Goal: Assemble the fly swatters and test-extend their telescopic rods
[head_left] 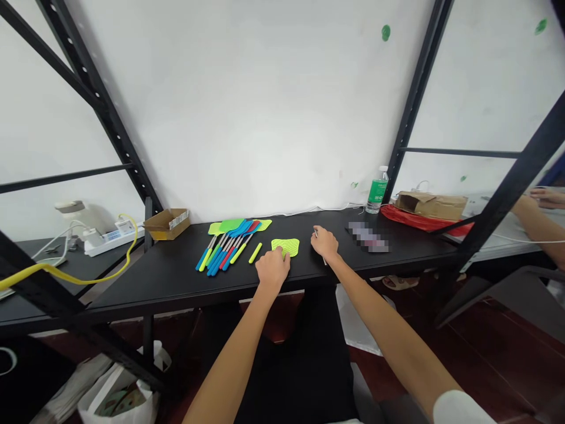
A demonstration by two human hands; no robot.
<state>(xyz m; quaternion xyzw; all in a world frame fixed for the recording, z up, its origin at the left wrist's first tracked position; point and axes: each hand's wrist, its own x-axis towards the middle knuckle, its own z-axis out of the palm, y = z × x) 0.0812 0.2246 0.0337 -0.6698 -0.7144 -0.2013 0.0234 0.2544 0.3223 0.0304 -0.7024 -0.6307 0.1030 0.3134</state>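
A yellow-green fly swatter head [289,245], perforated all over, lies on the black table in front of me. My left hand [273,268] grips its near left edge, fingers closed. My right hand [325,242] is closed around a thin metal rod [324,261], whose ends show above and below the fist. A loose yellow-green handle [255,253] rests left of my left hand. Farther left, several fly swatters [229,244] are fanned in a pile, with green, blue, red and yellow heads and coloured grips.
An open cardboard box [166,224] stands at the table's left end. A blurred-out flat item [368,237] lies right of my right hand. Behind it are a water bottle [377,191] and a carton [430,205] on red material. Another person's arm [536,221] shows far right.
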